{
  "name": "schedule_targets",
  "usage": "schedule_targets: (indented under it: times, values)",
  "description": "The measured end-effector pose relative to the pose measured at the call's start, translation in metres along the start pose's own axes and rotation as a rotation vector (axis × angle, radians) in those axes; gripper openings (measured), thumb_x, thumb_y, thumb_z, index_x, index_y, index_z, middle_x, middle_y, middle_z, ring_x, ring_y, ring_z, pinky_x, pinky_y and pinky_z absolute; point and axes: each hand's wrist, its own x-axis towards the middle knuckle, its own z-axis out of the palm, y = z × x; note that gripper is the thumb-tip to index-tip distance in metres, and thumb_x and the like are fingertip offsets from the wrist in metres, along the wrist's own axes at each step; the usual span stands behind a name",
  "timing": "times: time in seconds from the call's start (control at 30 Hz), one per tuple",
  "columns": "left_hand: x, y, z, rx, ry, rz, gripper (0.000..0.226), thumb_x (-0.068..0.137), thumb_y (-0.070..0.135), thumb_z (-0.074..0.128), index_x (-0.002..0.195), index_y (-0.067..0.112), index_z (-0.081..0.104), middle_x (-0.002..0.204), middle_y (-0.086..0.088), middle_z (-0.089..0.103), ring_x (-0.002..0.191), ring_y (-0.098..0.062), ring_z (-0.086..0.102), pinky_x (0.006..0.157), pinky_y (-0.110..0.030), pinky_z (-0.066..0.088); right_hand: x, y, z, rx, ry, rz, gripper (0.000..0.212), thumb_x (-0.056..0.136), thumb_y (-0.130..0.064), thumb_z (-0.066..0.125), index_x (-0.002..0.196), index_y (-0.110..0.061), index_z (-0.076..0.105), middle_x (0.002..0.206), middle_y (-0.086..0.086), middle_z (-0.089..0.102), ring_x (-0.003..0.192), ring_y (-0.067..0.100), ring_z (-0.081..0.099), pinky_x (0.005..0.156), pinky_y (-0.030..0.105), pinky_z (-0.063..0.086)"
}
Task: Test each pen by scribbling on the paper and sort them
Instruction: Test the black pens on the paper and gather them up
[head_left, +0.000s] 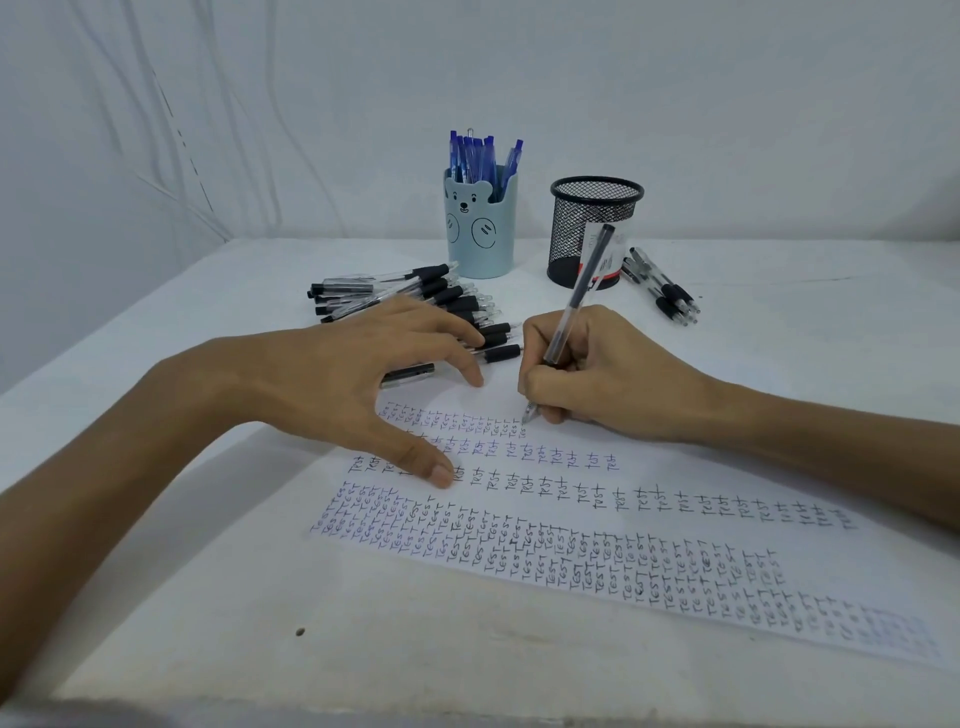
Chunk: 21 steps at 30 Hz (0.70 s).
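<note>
Nearest the camera, the white-covered table (208, 623) carries a long sheet of paper (691, 470) lying at a slant, already filled with rows of the word "test" in black and blue ink.

The left hand (332, 374) is spread over the sheet's upper left part. Its thumb tip and a fingertip press down to pin the paper, and it grasps nothing.

Just beyond, the right hand (608, 379) pinches a slim clear-barrelled black pen (576, 306) low on the barrel in a writing grip. The tip touches the paper at the end of the topmost row, and the capped end leans away.

The pen looks light, stiff and smooth, so a hold near the tip probably gives the best control. The thin paper would likely slide or crease without the pinning hand.

Behind the left hand lies a pile of black-gripped pens (405, 296), most likely still to be tested.

Farther back stand a pale blue bear-faced pen cup (480, 228) holding blue pens (480, 156) and a black mesh pen holder (592, 228). A few black pens (662, 286) lie on the table just beside the mesh holder.
</note>
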Motion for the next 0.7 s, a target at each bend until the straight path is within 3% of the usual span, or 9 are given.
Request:
schedule_targets:
  times: [0.07, 0.17, 0.23, 0.37, 0.47, 0.53, 0.6, 0.7]
  values:
    - [0.0, 0.001, -0.001, -0.011, -0.001, -0.006, 0.061, 0.069, 0.085, 0.061, 0.122, 0.081, 0.031, 0.15, 0.026, 0.042, 0.14, 0.005, 0.036, 0.114, -0.02, 0.03, 0.001, -0.002, 0.001, 0.003, 0.019, 0.009, 0.018, 0.088, 0.0, 0.06, 0.07, -0.002, 0.055, 0.055, 0.01, 0.06, 0.045, 0.011, 0.05, 0.047, 0.019, 0.039]
    - [-0.001, 0.003, -0.002, -0.022, 0.013, -0.001, 0.062, 0.064, 0.092, 0.058, 0.121, 0.079, 0.034, 0.149, 0.025, 0.043, 0.139, 0.006, 0.036, 0.113, -0.018, 0.029, 0.006, 0.0, -0.001, 0.221, 0.103, 0.109, 0.036, 0.094, -0.004, 0.053, 0.06, -0.016, 0.053, 0.054, 0.013, 0.055, 0.04, 0.02, 0.034, 0.043, 0.025, 0.016]
    - [-0.002, 0.002, -0.003, -0.014, 0.031, 0.001, 0.059, 0.065, 0.087, 0.06, 0.119, 0.071, 0.04, 0.149, 0.022, 0.045, 0.139, 0.003, 0.038, 0.114, -0.023, 0.031, 0.01, 0.0, -0.003, 0.37, 0.142, 0.173, 0.038, 0.098, -0.012, 0.051, 0.06, -0.017, 0.056, 0.055, 0.011, 0.054, 0.04, 0.019, 0.034, 0.044, 0.028, 0.013]
    - [0.0, 0.005, -0.002, -0.026, 0.057, -0.029, 0.069, 0.061, 0.102, 0.043, 0.12, 0.065, 0.041, 0.149, 0.019, 0.048, 0.139, -0.004, 0.042, 0.116, -0.032, 0.036, 0.012, 0.001, -0.005, 0.512, 0.125, 0.178, 0.047, 0.105, -0.037, 0.046, 0.067, -0.015, 0.063, 0.07, 0.009, 0.056, 0.053, 0.017, 0.047, 0.046, 0.024, 0.026]
    - [0.001, 0.004, -0.005, -0.041, 0.11, -0.034, 0.048, 0.08, 0.078, 0.044, 0.122, 0.054, 0.05, 0.145, 0.016, 0.053, 0.136, -0.005, 0.046, 0.114, -0.033, 0.037, 0.011, 0.005, -0.005, 0.464, 0.116, 0.13, 0.028, 0.101, -0.036, 0.054, 0.088, -0.015, 0.068, 0.074, 0.001, 0.055, 0.06, 0.017, 0.049, 0.044, 0.02, 0.029]
    - [0.001, -0.002, -0.007, 0.013, 0.103, 0.022, 0.043, 0.091, 0.061, 0.043, 0.126, 0.04, 0.06, 0.143, 0.016, 0.053, 0.137, -0.003, 0.043, 0.113, -0.024, 0.034, 0.011, 0.007, -0.004, 0.435, 0.12, 0.132, 0.022, 0.094, -0.031, 0.066, 0.105, -0.014, 0.061, 0.073, 0.001, 0.057, 0.06, 0.019, 0.05, 0.044, 0.023, 0.027]
    - [0.001, -0.009, -0.009, 0.055, 0.077, 0.046, 0.044, 0.095, 0.056, 0.046, 0.129, 0.033, 0.062, 0.143, 0.018, 0.052, 0.138, -0.001, 0.039, 0.11, -0.01, 0.028, 0.011, 0.006, -0.005, 0.476, 0.15, 0.147, 0.039, 0.086, -0.03, 0.073, 0.114, -0.013, 0.052, 0.072, 0.004, 0.06, 0.057, 0.021, 0.053, 0.044, 0.025, 0.032]
    - [0.002, -0.013, -0.007, 0.086, 0.082, 0.045, 0.044, 0.096, 0.059, 0.048, 0.128, 0.033, 0.062, 0.143, 0.019, 0.051, 0.138, 0.002, 0.038, 0.109, -0.006, 0.024, 0.012, 0.001, -0.005, 0.581, 0.191, 0.181, 0.029, 0.098, -0.035, 0.061, 0.107, -0.01, 0.049, 0.07, 0.008, 0.063, 0.053, 0.022, 0.058, 0.044, 0.024, 0.042]
